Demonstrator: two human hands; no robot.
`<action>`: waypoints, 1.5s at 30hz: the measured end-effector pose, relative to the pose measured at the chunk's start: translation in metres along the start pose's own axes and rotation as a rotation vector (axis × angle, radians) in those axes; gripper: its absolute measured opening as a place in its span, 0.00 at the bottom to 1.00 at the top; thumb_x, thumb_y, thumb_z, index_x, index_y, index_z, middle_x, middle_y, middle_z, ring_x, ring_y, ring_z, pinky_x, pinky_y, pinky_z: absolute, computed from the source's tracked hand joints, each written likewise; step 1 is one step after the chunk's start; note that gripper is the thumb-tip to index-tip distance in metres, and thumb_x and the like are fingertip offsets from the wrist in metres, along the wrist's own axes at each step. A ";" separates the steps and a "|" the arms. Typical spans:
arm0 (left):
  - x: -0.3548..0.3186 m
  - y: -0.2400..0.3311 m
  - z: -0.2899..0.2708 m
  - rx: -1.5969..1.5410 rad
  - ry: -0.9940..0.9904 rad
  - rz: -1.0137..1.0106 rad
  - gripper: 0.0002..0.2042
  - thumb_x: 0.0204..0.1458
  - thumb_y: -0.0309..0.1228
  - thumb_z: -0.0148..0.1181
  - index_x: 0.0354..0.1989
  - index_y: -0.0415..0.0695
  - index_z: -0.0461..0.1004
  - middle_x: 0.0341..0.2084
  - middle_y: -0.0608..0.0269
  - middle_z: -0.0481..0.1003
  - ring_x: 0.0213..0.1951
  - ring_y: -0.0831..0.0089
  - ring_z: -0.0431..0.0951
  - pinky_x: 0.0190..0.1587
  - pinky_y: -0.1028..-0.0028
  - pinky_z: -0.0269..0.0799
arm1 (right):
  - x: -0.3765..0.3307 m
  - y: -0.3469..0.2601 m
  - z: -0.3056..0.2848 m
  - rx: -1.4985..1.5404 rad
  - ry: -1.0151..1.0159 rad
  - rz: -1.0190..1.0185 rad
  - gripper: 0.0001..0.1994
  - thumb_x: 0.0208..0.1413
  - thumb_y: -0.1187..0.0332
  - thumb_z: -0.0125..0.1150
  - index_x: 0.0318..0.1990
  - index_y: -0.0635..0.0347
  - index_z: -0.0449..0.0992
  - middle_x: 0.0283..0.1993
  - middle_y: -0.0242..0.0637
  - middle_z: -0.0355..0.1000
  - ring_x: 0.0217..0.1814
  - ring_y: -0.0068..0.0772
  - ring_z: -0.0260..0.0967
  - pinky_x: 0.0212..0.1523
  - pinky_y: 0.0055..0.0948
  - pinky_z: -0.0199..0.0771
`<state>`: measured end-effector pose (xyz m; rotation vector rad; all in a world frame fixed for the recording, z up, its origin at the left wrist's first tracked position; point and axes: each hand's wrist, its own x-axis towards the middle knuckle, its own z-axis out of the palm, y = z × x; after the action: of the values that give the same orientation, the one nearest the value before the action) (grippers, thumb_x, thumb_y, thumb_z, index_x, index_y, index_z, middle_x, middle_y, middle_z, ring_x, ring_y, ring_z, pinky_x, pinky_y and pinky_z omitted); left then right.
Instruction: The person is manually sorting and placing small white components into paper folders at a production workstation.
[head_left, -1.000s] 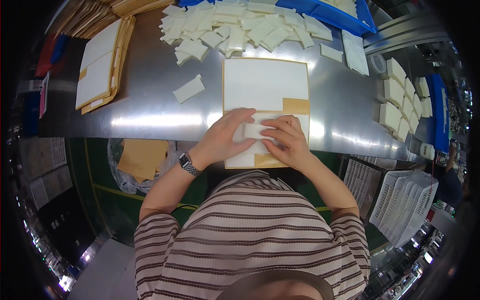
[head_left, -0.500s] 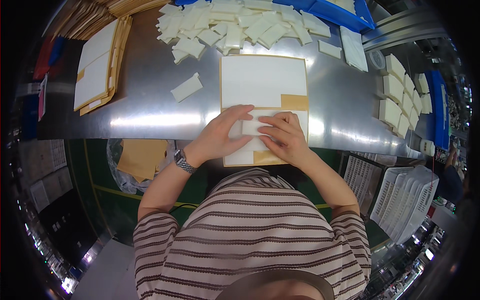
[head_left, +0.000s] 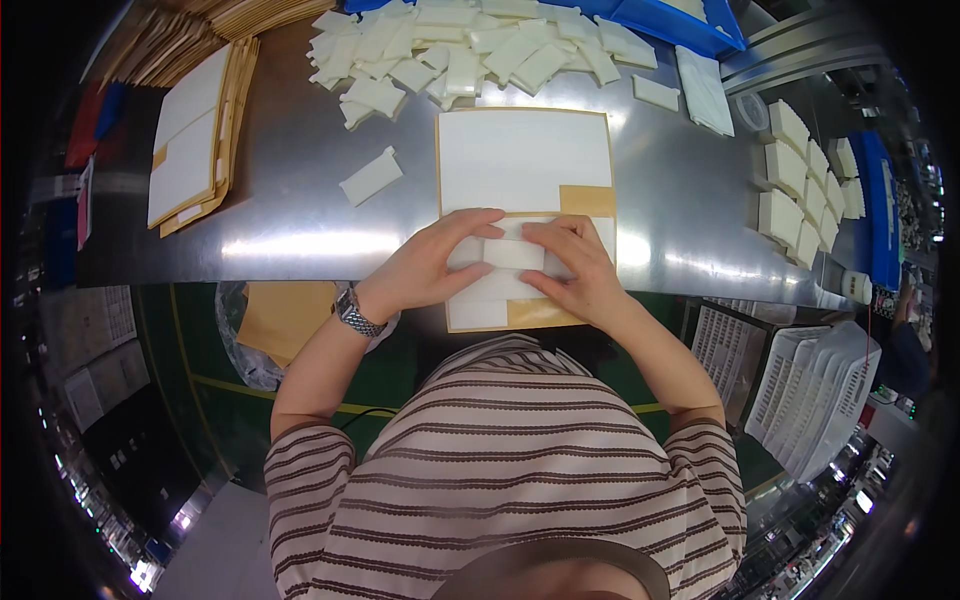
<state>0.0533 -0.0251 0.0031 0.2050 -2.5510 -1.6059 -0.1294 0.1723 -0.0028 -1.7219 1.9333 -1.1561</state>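
White packet (head_left: 512,257) lies flat on my brown-edged board (head_left: 520,150), by the desk's (head_left: 300,180) front edge, probably for easy reach. My right hand (head_left: 580,265) has one end in a half-open pinch, likely keeping it square; left hand (head_left: 430,262) curves round the other, can't tell if touching. Looks smooth, rectangular. More packets (head_left: 462,72) heap toward the far edge.

Center's decently bright, but the shiny gray metal table (head_left: 300,195) throws hard white glare streaks. The flat white paper sheet with tan edges (head_left: 515,150) reads fine. Fisheye bends everything outward, corners go black, rim details get mushy.
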 end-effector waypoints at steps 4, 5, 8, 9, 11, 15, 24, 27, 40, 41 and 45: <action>0.000 0.001 0.000 0.002 0.001 -0.015 0.32 0.54 0.26 0.69 0.69 0.45 0.65 0.55 0.57 0.79 0.60 0.57 0.76 0.64 0.63 0.70 | 0.001 -0.006 -0.014 0.074 -0.034 0.166 0.30 0.48 0.71 0.77 0.60 0.60 0.74 0.55 0.37 0.77 0.57 0.43 0.67 0.50 0.36 0.80; 0.000 0.001 0.000 0.007 0.003 -0.015 0.32 0.54 0.26 0.69 0.69 0.45 0.65 0.55 0.57 0.79 0.60 0.57 0.76 0.64 0.63 0.70 | 0.001 -0.005 -0.014 0.073 -0.034 0.167 0.30 0.48 0.71 0.77 0.60 0.60 0.74 0.55 0.37 0.77 0.57 0.43 0.67 0.50 0.36 0.80; -0.001 0.000 0.002 -0.035 0.013 -0.042 0.32 0.54 0.26 0.69 0.69 0.45 0.65 0.55 0.57 0.79 0.60 0.57 0.76 0.64 0.63 0.70 | -0.001 -0.001 -0.012 0.087 -0.052 0.170 0.29 0.50 0.72 0.76 0.60 0.60 0.73 0.54 0.36 0.76 0.57 0.41 0.67 0.45 0.31 0.82; -0.001 0.000 0.001 -0.035 0.013 -0.043 0.32 0.54 0.26 0.69 0.69 0.45 0.65 0.55 0.57 0.79 0.60 0.57 0.76 0.64 0.63 0.70 | -0.001 0.000 -0.012 0.082 -0.050 0.163 0.28 0.50 0.72 0.76 0.60 0.60 0.74 0.53 0.36 0.76 0.56 0.41 0.68 0.43 0.31 0.82; 0.000 0.001 -0.001 0.030 0.007 0.028 0.32 0.55 0.25 0.66 0.69 0.45 0.64 0.55 0.58 0.79 0.59 0.59 0.77 0.62 0.65 0.72 | -0.003 0.002 -0.010 0.079 -0.049 0.155 0.27 0.50 0.72 0.76 0.59 0.60 0.75 0.53 0.36 0.76 0.56 0.41 0.68 0.42 0.30 0.81; 0.001 0.004 -0.007 -0.043 -0.027 -0.026 0.31 0.55 0.24 0.62 0.69 0.45 0.64 0.55 0.59 0.79 0.59 0.60 0.77 0.60 0.66 0.73 | -0.004 0.006 -0.008 0.064 -0.023 0.111 0.22 0.49 0.72 0.76 0.53 0.60 0.79 0.52 0.35 0.77 0.54 0.42 0.68 0.45 0.32 0.80; 0.002 0.001 -0.001 -0.049 0.012 0.005 0.27 0.56 0.22 0.59 0.67 0.44 0.68 0.55 0.56 0.78 0.60 0.57 0.75 0.63 0.63 0.71 | 0.003 0.002 -0.002 -0.006 0.028 0.027 0.14 0.47 0.72 0.77 0.42 0.58 0.82 0.47 0.36 0.77 0.52 0.43 0.69 0.51 0.36 0.75; 0.003 -0.006 0.002 0.025 0.052 0.145 0.22 0.56 0.21 0.58 0.61 0.43 0.74 0.54 0.54 0.78 0.60 0.56 0.75 0.63 0.62 0.71 | 0.003 0.002 0.004 -0.055 0.055 0.012 0.14 0.46 0.72 0.78 0.41 0.58 0.82 0.46 0.36 0.76 0.51 0.43 0.69 0.51 0.37 0.74; 0.003 -0.008 0.007 0.046 0.060 0.159 0.15 0.56 0.22 0.64 0.53 0.44 0.81 0.50 0.55 0.79 0.60 0.54 0.75 0.61 0.61 0.72 | 0.016 -0.006 0.016 -0.247 0.127 -0.013 0.16 0.40 0.66 0.81 0.32 0.54 0.77 0.39 0.34 0.72 0.43 0.41 0.68 0.42 0.36 0.72; 0.002 -0.009 0.007 0.042 0.044 0.156 0.16 0.56 0.21 0.64 0.53 0.43 0.82 0.51 0.55 0.78 0.61 0.54 0.74 0.62 0.61 0.71 | 0.016 -0.006 0.016 -0.247 0.125 -0.015 0.16 0.40 0.66 0.81 0.32 0.54 0.77 0.39 0.34 0.72 0.43 0.41 0.68 0.42 0.36 0.72; 0.002 -0.009 0.008 0.059 0.049 0.165 0.16 0.56 0.21 0.63 0.53 0.44 0.82 0.50 0.56 0.78 0.61 0.54 0.74 0.62 0.61 0.71 | 0.017 0.001 0.007 -0.172 0.060 -0.022 0.14 0.44 0.66 0.80 0.34 0.55 0.78 0.43 0.36 0.73 0.46 0.42 0.68 0.46 0.36 0.72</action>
<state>0.0502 -0.0229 -0.0086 0.0375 -2.5070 -1.4506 -0.1293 0.1543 -0.0035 -1.8171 2.1103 -1.0891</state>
